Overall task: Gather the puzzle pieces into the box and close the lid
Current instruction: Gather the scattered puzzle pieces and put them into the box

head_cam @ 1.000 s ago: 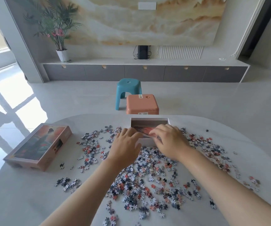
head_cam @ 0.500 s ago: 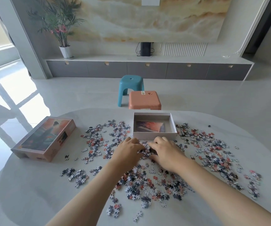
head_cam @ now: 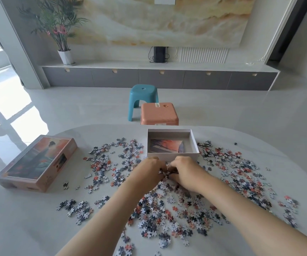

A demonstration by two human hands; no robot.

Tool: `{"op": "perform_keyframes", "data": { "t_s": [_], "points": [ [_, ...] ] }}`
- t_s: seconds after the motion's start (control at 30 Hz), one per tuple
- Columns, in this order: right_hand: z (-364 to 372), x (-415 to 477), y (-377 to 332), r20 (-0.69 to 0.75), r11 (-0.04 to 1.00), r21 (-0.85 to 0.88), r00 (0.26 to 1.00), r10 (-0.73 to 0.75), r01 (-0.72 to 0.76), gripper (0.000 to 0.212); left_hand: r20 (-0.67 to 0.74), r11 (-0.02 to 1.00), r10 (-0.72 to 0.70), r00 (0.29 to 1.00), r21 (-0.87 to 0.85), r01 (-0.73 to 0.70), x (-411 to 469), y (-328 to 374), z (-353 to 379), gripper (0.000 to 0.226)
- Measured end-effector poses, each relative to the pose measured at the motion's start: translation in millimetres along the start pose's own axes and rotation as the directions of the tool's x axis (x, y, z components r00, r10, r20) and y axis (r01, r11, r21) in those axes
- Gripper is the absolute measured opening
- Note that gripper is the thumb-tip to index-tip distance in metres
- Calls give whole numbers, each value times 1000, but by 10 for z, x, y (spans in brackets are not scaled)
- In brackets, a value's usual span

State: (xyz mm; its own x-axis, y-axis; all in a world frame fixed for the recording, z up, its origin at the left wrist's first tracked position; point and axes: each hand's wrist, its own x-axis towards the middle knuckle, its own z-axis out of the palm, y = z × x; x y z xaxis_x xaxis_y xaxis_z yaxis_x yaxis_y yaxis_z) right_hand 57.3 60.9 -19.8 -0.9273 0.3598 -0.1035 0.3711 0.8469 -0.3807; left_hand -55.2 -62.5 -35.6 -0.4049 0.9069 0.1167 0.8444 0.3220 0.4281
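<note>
Several small puzzle pieces (head_cam: 176, 215), grey, white and coral, lie scattered over the pale round table (head_cam: 29, 228). The open white box (head_cam: 173, 155) stands at the table's far middle with a printed sheet inside. Its lid (head_cam: 36, 163), showing the picture, lies at the left. My left hand (head_cam: 147, 174) and right hand (head_cam: 186, 172) meet just in front of the box, fingers curled round a clump of pieces between them.
Beyond the table's far edge stand a teal stool (head_cam: 143, 99) and a coral stool (head_cam: 159, 114). A long grey cabinet (head_cam: 160, 78) and a potted plant (head_cam: 62, 34) line the back wall. Pieces spread widely to the right (head_cam: 241, 172).
Both hands drew back from over the box to the table just in front of it and closed together on a clump of pieces. The camera tilted down slightly.
</note>
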Motion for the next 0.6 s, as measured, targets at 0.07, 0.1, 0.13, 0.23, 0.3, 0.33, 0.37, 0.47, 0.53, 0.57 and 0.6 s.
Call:
{"op": "perform_keyframes", "data": {
  "t_s": [0.07, 0.1, 0.13, 0.23, 0.3, 0.33, 0.37, 0.47, 0.53, 0.57, 0.6],
  "points": [
    [-48, 18, 8, -8, 998, 44, 999, 38, -37, 15, -35, 998, -19, 999, -54, 17, 28, 7, -47, 18],
    [-89, 27, 11, -15, 995, 84, 998, 56, -55, 13, -54, 996, -25, 998, -84, 20, 49, 27, -85, 17],
    [-145, 33, 8, -29, 989, 132, 997, 67, -62, 12, -80, 993, -32, 996, -115, 23, 76, 50, -132, 16],
    [-347, 121, 19, -145, 959, 280, 985, 94, -51, 14, -203, 967, -118, 972, -248, 66, 203, 102, -272, 13],
    [-441, 224, 54, -294, 947, 318, 946, 133, -34, 14, -280, 946, -187, 941, -308, 96, 298, 96, -329, 14],
    [-467, 270, 74, -372, 943, 330, 914, 160, -30, 13, -306, 940, -207, 929, -326, 102, 337, 86, -342, 14],
    [-472, 309, 99, -439, 943, 332, 881, 179, -26, 13, -318, 936, -217, 923, -337, 103, 367, 61, -338, 15],
    [-399, 368, 185, -465, 967, 253, 876, 128, -8, 22, -288, 942, -216, 933, -314, 121, 396, -20, -284, 23],
    [-331, 361, 232, -346, 984, 178, 936, 68, -6, 30, -267, 962, -169, 949, -256, 99, 397, -63, -236, 29],
    [-306, 348, 244, -298, 989, 149, 953, 49, -4, 33, -266, 972, -122, 956, -229, 60, 395, -72, -222, 30],
    [-292, 333, 251, -274, 992, 129, 961, 37, -1, 34, -269, 976, -72, 961, -215, 13, 395, -79, -206, 31]
  ]
}}
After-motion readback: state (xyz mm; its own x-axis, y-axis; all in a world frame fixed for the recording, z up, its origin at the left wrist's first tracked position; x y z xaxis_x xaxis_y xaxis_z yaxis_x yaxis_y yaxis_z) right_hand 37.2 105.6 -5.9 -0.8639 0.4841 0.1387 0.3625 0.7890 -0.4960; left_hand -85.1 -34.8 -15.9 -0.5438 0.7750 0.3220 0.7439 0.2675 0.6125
